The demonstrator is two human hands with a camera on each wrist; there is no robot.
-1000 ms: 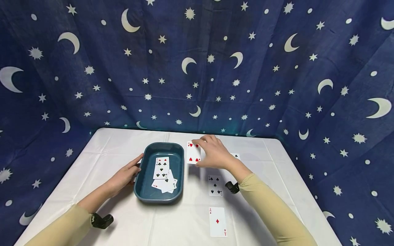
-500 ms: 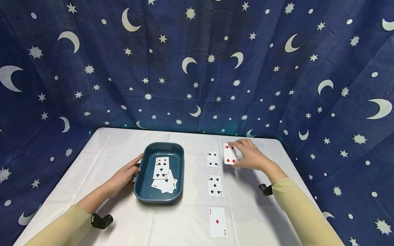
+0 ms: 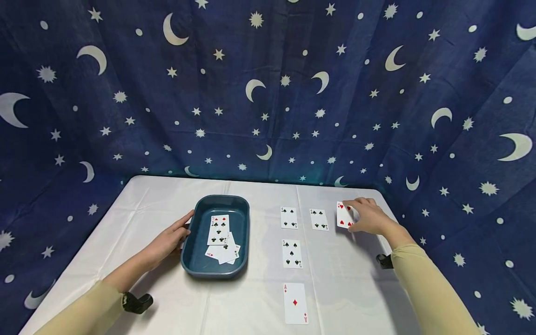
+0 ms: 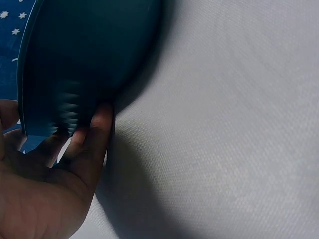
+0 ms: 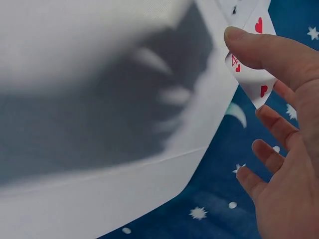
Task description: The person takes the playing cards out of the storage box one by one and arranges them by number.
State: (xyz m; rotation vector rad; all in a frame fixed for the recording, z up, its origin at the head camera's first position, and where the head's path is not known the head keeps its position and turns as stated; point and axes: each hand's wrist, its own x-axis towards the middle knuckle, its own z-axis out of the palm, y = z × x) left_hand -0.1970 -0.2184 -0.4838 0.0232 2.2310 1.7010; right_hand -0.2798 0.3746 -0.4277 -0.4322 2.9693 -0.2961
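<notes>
My right hand (image 3: 371, 217) pinches a four of hearts (image 3: 342, 215) between thumb and fingers, above the table's far right part. In the right wrist view, the same four of hearts (image 5: 263, 88) looks slightly bent under the thumb. To its left lie a four of clubs (image 3: 319, 219) and a four of spades (image 3: 289, 217), face up. My left hand (image 3: 165, 242) rests against the left side of a dark blue tray (image 3: 244, 232). In the left wrist view, its fingers (image 4: 102, 119) touch the tray's ribbed outer wall. A five of clubs (image 3: 217, 235) overlaps other cards in the tray.
Nearer than the four of spades lie a five of spades (image 3: 291, 253) and an ace of diamonds (image 3: 295, 304), forming a column. A white cloth covers the table (image 3: 259, 298). Behind it hangs a blue curtain (image 3: 234, 102) with moons and stars.
My right hand has carried the four of hearts rightward from beside the tray, passing over the four of spades and four of clubs, which now show. The left hand and tray stay put.
</notes>
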